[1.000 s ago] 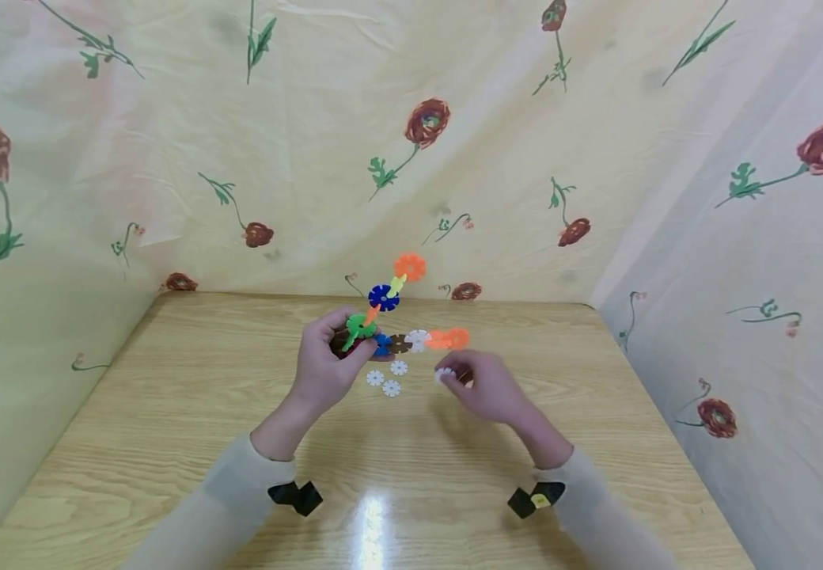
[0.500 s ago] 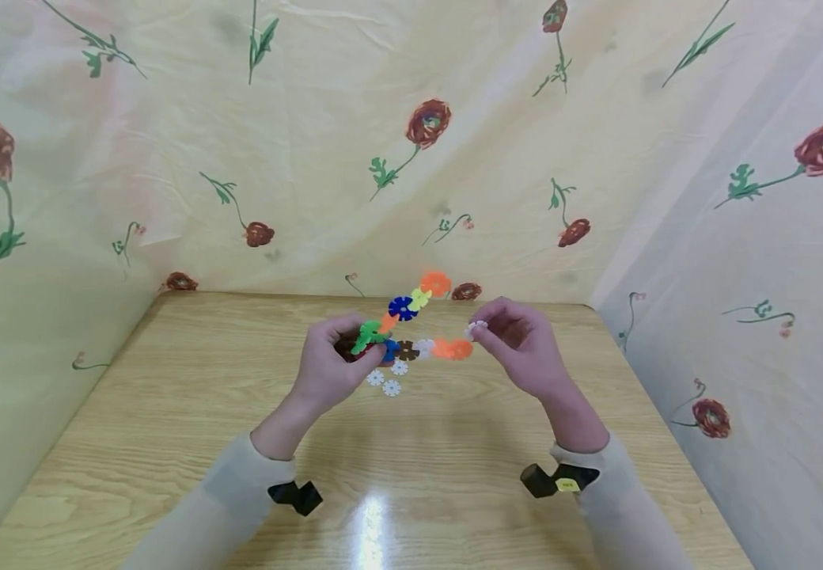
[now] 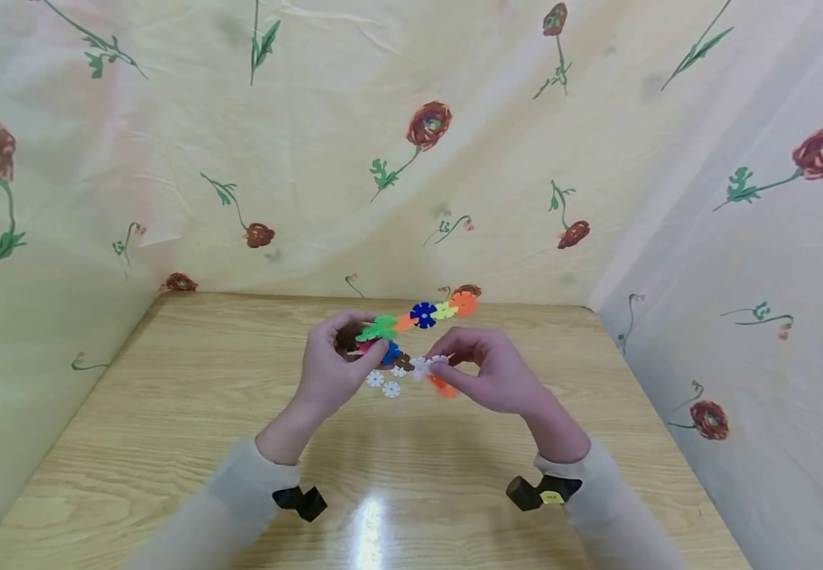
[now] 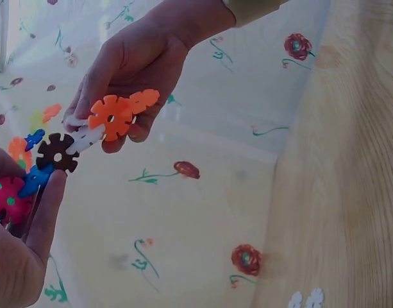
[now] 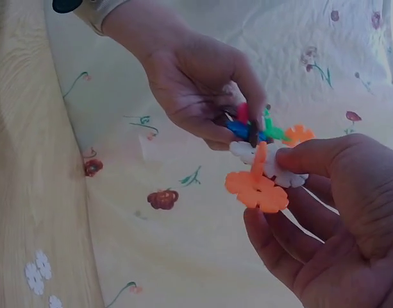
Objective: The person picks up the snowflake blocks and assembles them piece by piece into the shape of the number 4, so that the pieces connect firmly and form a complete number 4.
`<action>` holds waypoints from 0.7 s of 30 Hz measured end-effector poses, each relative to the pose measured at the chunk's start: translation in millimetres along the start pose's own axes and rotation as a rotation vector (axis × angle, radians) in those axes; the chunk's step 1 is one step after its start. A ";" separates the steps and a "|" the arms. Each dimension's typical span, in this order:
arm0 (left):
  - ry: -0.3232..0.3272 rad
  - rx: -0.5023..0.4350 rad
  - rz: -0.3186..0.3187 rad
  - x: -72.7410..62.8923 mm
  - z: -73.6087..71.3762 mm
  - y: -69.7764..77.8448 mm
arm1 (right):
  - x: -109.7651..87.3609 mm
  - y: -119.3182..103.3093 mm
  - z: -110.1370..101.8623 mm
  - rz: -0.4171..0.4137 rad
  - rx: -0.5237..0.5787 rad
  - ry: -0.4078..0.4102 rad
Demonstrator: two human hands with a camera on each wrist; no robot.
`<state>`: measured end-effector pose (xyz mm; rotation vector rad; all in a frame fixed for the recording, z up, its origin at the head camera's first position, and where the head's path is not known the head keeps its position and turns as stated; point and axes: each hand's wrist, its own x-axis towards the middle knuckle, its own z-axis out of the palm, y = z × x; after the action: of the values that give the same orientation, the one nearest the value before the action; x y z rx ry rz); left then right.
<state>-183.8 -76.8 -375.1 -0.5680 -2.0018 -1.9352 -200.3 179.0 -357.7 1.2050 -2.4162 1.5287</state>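
My left hand (image 3: 329, 368) grips a chain of slotted plastic discs around its pink and blue part, thumb in front. One arm of it runs from green discs (image 3: 383, 325) through a dark blue disc (image 3: 423, 315) to an orange disc (image 3: 464, 303). The lower arm has a brown disc (image 4: 57, 153), a white disc (image 4: 85, 138) and two orange discs, one facing the left wrist camera (image 4: 111, 119). My right hand (image 3: 493, 372) pinches another white disc (image 5: 286, 174) between thumb and fingers, against the chain's white one. Whether their slots interlock, I cannot tell.
Several loose white discs (image 3: 391, 389) lie on the wooden table (image 3: 411, 467) below the hands. Floral cloth (image 3: 326, 158) hangs behind the table and along its sides.
My right hand rose with the white disc, then came down and left to the chain's white disc. The chain's upper arm tilted down to the right; the lower arm's orange end dropped.
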 end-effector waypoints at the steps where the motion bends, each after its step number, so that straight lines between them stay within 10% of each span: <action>1: 0.009 -0.010 -0.002 -0.1 1.5 -0.2 | -0.1 -0.5 1.9 0.009 -0.005 0.012; 8: -0.039 -0.206 -0.099 -2.1 12.9 0.0 | -1.7 -8.5 13.0 0.071 -0.022 0.171; 14: -0.168 -0.157 -0.125 -5.3 21.4 -4.6 | -1.1 -14.3 18.6 0.169 0.022 0.279; 21: -0.161 -0.168 -0.121 -4.8 24.7 -4.3 | -2.4 -12.3 22.4 0.159 0.067 0.318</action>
<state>-180.2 -52.6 -382.4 -0.6778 -2.0221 -2.2101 -183.1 160.3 -360.9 0.7223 -2.3098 1.7054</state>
